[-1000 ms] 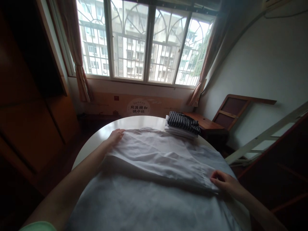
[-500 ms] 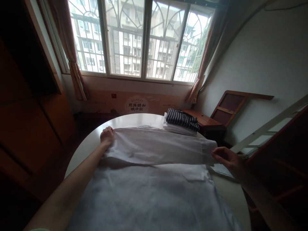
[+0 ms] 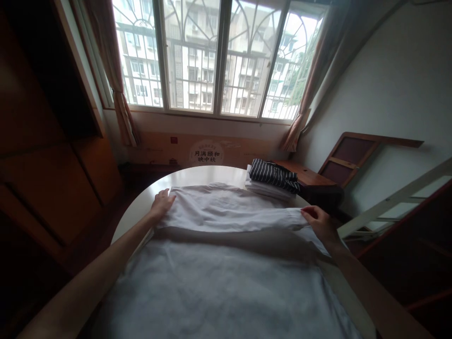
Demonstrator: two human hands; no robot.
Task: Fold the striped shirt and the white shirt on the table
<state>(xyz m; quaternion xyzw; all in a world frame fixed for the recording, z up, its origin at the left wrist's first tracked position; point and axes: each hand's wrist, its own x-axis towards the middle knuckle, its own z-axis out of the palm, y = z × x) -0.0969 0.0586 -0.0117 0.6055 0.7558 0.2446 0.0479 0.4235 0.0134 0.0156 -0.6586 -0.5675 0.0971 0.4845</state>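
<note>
A white long-sleeved shirt (image 3: 219, 282) is spread over the round table, with its nearest part blurred. One sleeve (image 3: 233, 216) stretches across the upper part of the shirt from left to right. At the sleeve's right end, my right hand (image 3: 320, 225) pinches the cuff between thumb and fingers. My left hand (image 3: 162, 205) rests at the shirt's upper left corner, fingers apart and touching the cloth. The shirt's collar (image 3: 222, 186) lies at the far side, partly covered.
The white round table (image 3: 187, 177) shows its rim beyond the shirt. A folded black-and-white striped garment (image 3: 273, 175) lies on folded white cloth (image 3: 271, 189) at the back right. Behind are a low wooden cabinet (image 3: 310, 173), a leaning wooden panel (image 3: 348, 155) and a window (image 3: 212, 61).
My right hand has moved left with the cuff, and the sleeve now hangs lower and looser over the shirt. My left hand's fingers have loosened from their closed grip. The view has shifted slightly.
</note>
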